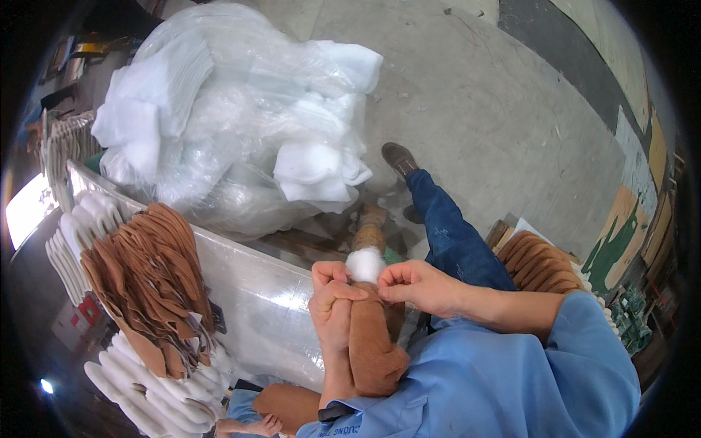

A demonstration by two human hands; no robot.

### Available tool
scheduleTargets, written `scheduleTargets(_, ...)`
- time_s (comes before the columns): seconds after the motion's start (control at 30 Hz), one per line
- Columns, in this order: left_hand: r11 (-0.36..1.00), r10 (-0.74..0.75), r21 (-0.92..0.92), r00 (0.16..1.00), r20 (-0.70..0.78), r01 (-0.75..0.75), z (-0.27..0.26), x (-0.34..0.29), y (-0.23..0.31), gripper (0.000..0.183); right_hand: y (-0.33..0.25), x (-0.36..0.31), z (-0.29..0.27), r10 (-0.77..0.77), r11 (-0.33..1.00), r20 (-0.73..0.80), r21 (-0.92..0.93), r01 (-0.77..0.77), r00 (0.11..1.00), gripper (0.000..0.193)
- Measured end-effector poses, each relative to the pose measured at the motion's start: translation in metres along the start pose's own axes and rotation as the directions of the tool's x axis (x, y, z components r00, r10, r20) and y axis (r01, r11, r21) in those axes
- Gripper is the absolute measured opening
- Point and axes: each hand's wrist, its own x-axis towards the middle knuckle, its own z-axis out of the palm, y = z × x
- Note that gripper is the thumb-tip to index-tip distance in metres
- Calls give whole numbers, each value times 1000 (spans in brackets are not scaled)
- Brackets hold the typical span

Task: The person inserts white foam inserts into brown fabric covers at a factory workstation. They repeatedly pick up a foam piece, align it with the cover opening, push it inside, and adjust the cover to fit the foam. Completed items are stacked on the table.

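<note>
A brown fuzzy fabric tube lies against my front, its open end gathered at a white padding that wraps an upright tan post. My left hand is closed on the tube's rim on the left side, with the fingers folded over the fabric. On the right side, my right hand pinches the same rim between thumb and fingertips. The fabric's edge meets the lower part of the padding. How far the post runs inside the tube is hidden.
A metal table at left holds a pile of brown fabric pieces and white padded pieces. Beyond is a large plastic-wrapped bundle of white wadding. Brown pieces are stacked at right. Another person's hand shows at the bottom.
</note>
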Motion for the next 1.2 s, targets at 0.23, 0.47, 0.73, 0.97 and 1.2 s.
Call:
scheduleTargets(0.23, 999, 8, 42, 1000, 5, -9, 3, -3, 6, 22, -12, -19, 17, 93, 994, -112, 71, -86, 989, 10)
scheduleTargets(0.47, 993, 59, 97, 997, 53, -64, 5, -10, 1, 23, -24, -28, 16, 346, 886, -73, 353, -300, 935, 14)
scheduleTargets(0.73, 985, 168, 47, 984, -55, -165, 15, -17, -12, 23, -35, -29, 39, 305, 883, -230, 431, -184, 924, 9)
scheduleTargets(0.97, 980, 149, 152, 977, -154, -126, 21, -15, 1, 30, -24, -35, 55, 197, 929, -386, 366, -47, 901, 8)
scheduleTargets(1.2, 979, 145, 144, 989, 19, -146, 15, -12, -27, 33, 1, -42, 62, -187, 982, -531, -79, 171, 827, 5)
